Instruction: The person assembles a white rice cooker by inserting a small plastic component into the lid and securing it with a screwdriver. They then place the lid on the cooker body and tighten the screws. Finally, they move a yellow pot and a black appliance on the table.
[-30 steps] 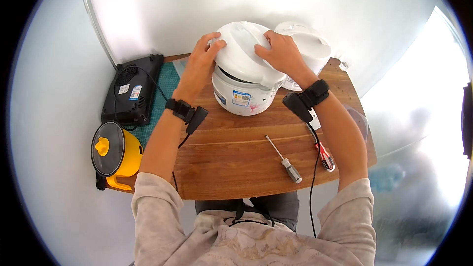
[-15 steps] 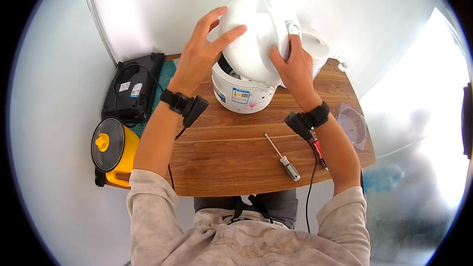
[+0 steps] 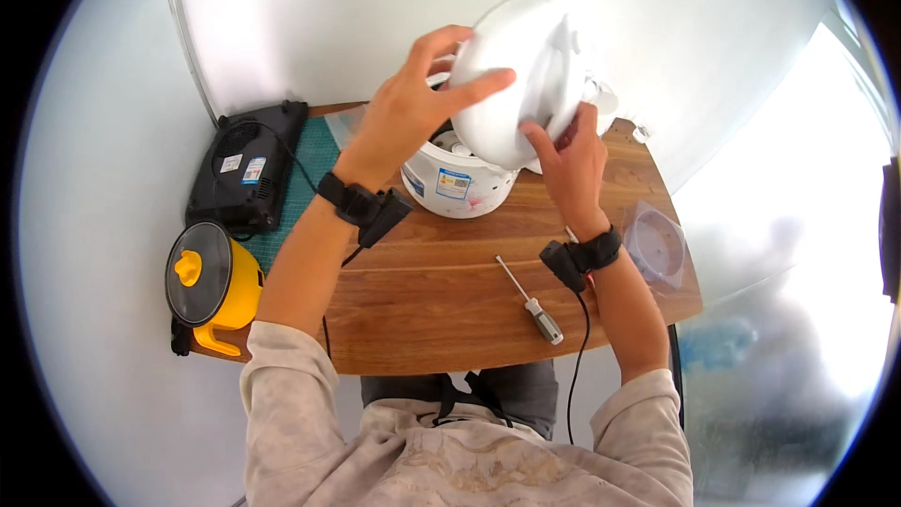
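Note:
Both my hands hold a white domed rice cooker lid, tilted steeply above the white rice cooker body. My left hand grips the lid's left edge, its thumb lying across the dome. At the lower right, my right hand is closed on the lid beside its raised handle, the thumb on the outer face and the other fingers partly hidden. Below the lid, part of the body's dark opening shows, with pale parts inside. A label and a pink flower print mark the front of the body.
A grey-handled screwdriver lies near the front edge. Left are a black appliance with a cord, a green mat and a yellow pot. Clear plastic lies right. Another white object shows behind the lid. Cables trail from both wrists.
The lid has shifted right and turned more edge-on. My left hand moved right with it. My right hand slid down from the handle's end toward the lid's lower edge.

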`<state>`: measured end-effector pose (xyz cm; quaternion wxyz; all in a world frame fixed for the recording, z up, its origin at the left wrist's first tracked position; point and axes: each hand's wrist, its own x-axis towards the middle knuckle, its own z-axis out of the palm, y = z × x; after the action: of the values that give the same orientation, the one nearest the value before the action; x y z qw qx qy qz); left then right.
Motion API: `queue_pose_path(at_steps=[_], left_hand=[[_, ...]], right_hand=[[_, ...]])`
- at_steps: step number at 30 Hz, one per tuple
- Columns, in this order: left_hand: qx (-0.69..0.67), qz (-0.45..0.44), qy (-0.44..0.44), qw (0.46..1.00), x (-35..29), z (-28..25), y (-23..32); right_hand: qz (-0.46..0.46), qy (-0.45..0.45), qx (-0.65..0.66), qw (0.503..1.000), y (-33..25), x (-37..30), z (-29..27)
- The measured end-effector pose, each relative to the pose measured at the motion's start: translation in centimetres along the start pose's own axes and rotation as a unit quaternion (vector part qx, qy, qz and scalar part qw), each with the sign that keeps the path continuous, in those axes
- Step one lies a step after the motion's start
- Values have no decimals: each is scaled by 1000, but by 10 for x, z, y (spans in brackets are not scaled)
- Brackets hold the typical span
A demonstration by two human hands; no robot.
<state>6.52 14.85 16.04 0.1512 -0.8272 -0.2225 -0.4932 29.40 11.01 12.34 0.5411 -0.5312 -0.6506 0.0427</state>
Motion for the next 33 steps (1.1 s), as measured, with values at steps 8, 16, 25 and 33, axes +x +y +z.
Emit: queue_pose_path(at_steps=[8, 16, 25, 33], left_hand=[[-4, -92, -7, 996, -23, 16, -38], [-64, -179, -6, 982, -42, 27, -50], [-69, -232, -64, 968, -66, 35, -68], [-137, -304, -60, 941, -70, 44, -82]], right_hand=[[-45, -109, -54, 992, -5, 37, 12], [-50, -183, -85, 978, -1, 60, 25], [6, -245, -114, 963, 1, 73, 41], [2, -251, -131, 959, 7, 77, 50]])
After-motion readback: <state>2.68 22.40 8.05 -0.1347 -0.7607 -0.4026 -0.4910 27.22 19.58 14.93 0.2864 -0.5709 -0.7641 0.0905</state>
